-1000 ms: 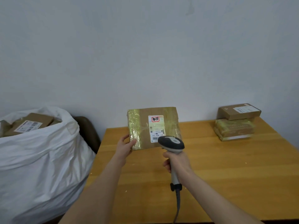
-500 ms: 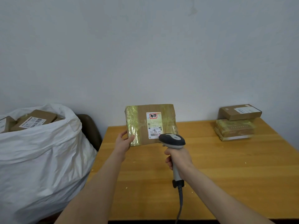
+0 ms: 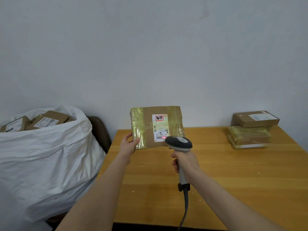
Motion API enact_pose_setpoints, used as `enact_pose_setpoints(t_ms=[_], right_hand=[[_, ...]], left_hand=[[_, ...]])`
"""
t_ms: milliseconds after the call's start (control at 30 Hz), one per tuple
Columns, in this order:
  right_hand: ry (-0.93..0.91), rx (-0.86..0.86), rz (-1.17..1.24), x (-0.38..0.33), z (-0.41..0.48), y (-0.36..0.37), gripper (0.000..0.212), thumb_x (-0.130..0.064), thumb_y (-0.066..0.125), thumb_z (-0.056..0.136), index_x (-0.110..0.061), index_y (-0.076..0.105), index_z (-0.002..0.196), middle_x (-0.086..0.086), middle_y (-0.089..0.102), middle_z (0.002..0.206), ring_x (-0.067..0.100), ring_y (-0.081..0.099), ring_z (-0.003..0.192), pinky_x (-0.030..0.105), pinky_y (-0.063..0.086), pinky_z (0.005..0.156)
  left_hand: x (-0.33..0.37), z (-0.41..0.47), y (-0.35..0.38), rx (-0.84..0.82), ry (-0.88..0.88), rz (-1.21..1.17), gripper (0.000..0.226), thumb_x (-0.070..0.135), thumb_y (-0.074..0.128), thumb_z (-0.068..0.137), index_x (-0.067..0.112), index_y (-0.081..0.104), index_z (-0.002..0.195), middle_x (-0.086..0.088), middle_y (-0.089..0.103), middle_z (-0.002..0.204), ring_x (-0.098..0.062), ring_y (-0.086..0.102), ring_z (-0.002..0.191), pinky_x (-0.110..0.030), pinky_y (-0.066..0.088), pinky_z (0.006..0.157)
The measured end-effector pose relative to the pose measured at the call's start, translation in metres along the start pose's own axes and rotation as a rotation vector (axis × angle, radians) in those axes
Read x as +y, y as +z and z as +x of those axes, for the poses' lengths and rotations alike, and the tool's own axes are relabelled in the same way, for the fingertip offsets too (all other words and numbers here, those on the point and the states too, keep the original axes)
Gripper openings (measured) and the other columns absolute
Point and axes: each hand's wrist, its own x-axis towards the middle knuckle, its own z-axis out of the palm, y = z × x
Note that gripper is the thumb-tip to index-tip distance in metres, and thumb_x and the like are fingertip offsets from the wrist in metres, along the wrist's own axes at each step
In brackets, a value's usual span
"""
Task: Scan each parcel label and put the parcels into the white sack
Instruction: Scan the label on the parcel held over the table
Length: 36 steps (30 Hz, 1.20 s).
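Fingers (image 3: 128, 136) of the left hand (image 3: 129, 145) curl round the lower left corner of a flat cardboard parcel (image 3: 148, 129). The thumb presses on the front, over a band of yellowish tape. This hand holds the parcel upright above the far edge of the wooden table (image 3: 233, 180), with its face toward the camera.

A white shipping label (image 3: 160, 128) sits on that face, with a red-outlined handwritten mark at its top and barcodes at its bottom. The right hand (image 3: 185, 161) is clenched round the pale handle of a grey barcode scanner (image 3: 179, 144). The scanner's head points at the lower part of the label, just in front of the parcel. A short red scan line (image 3: 164, 137) glows on the label beside the barcode. A dark cable (image 3: 185, 205) hangs from the base of the handle toward the near table edge.

Left of the table stands the white sack (image 3: 41, 155), its mouth open and nearly full, with labelled cardboard boxes (image 3: 48, 120) showing at the top. A dark brown rounded object (image 3: 100, 130) stands between sack and table, against the wall. On the far right of the table, well apart from both hands, a labelled brown box (image 3: 255, 118) lies on top of a tape-wrapped parcel (image 3: 249, 137).
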Motion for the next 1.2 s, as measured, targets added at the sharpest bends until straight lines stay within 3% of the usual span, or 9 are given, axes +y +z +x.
enact_pose_setpoints(t_ms=[200,333,400,500,700,833,900,1000,1200], right_hand=[[-0.03,-0.052,-0.01,-0.004,0.0,0.007,0.006,-0.004,0.061,0.082,-0.002,0.063,0.076,0.009,0.058,0.054,0.019,0.049,0.047,0.028,0.041,0.048],[-0.067,-0.115,0.017,-0.01,0.004,0.025,0.005,-0.003,0.063,0.084,0.0,0.064,0.08,0.012,0.061,0.055,0.018,0.05,0.044,0.027,0.042,0.047],[-0.078,-0.141,0.014,-0.018,0.007,0.042,0.003,-0.003,0.063,0.085,-0.001,0.064,0.083,0.013,0.063,0.057,0.019,0.05,0.045,0.028,0.042,0.047],[-0.105,-0.195,-0.009,-0.035,0.011,0.079,0.004,-0.002,0.064,0.085,-0.001,0.062,0.082,0.013,0.063,0.058,0.018,0.049,0.044,0.027,0.042,0.046],[-0.183,-0.263,-0.054,-0.069,0.023,0.189,0.009,-0.008,0.068,0.084,0.0,0.065,0.089,0.012,0.068,0.065,0.016,0.055,0.049,0.027,0.046,0.049],[-0.221,-0.308,-0.054,-0.088,0.034,0.283,0.007,-0.008,0.067,0.083,-0.001,0.066,0.086,0.011,0.068,0.063,0.016,0.054,0.047,0.026,0.046,0.049],[-0.225,-0.338,-0.036,-0.096,0.041,0.338,0.007,-0.007,0.066,0.082,-0.001,0.067,0.085,0.011,0.068,0.063,0.016,0.053,0.047,0.026,0.046,0.049],[-0.21,-0.366,-0.013,-0.109,0.05,0.421,0.006,-0.008,0.065,0.082,-0.002,0.066,0.081,0.013,0.068,0.063,0.016,0.052,0.046,0.026,0.045,0.049],[-0.205,-0.316,-0.019,-0.121,0.075,0.523,0.016,-0.009,0.067,0.076,-0.006,0.065,0.061,0.009,0.065,0.057,0.02,0.052,0.049,0.035,0.049,0.064]], left_hand=[[0.004,-0.011,-0.01,0.046,0.016,-0.016,0.055,0.016,0.066,0.089,0.017,0.042,0.138,-0.007,0.057,0.112,-0.019,0.054,0.098,-0.036,0.043,0.089],[0.011,-0.016,-0.027,0.105,0.038,-0.029,0.053,0.016,0.064,0.091,0.017,0.041,0.139,0.008,0.054,0.093,-0.013,0.055,0.09,-0.036,0.046,0.091],[0.016,-0.018,-0.043,0.134,0.048,-0.051,0.051,0.016,0.063,0.091,0.017,0.042,0.137,0.005,0.058,0.097,-0.01,0.056,0.085,-0.03,0.048,0.081],[0.027,-0.015,-0.078,0.202,0.047,-0.08,0.053,0.021,0.065,0.09,0.016,0.042,0.138,-0.006,0.06,0.122,-0.02,0.06,0.098,-0.034,0.05,0.085],[0.061,0.0,-0.175,0.36,0.132,-0.143,0.041,0.024,0.065,0.09,0.021,0.048,0.127,-0.008,0.064,0.112,-0.017,0.064,0.083,-0.028,0.052,0.068],[0.082,0.033,-0.26,0.44,0.19,-0.172,0.046,0.027,0.069,0.087,0.021,0.05,0.129,-0.008,0.066,0.111,-0.022,0.062,0.088,-0.034,0.051,0.079],[0.093,0.055,-0.308,0.481,0.229,-0.163,0.047,0.025,0.07,0.085,0.021,0.05,0.128,-0.003,0.065,0.102,-0.02,0.058,0.081,-0.032,0.049,0.074],[0.111,0.088,-0.38,0.54,0.27,-0.146,0.051,0.026,0.073,0.083,0.021,0.05,0.128,-0.004,0.065,0.108,-0.015,0.06,0.078,-0.031,0.051,0.072],[0.138,0.143,-0.501,0.721,0.309,0.06,0.054,0.039,0.071,0.08,0.031,0.048,0.128,0.003,0.065,0.102,-0.024,0.067,0.093,-0.046,0.055,0.086]])
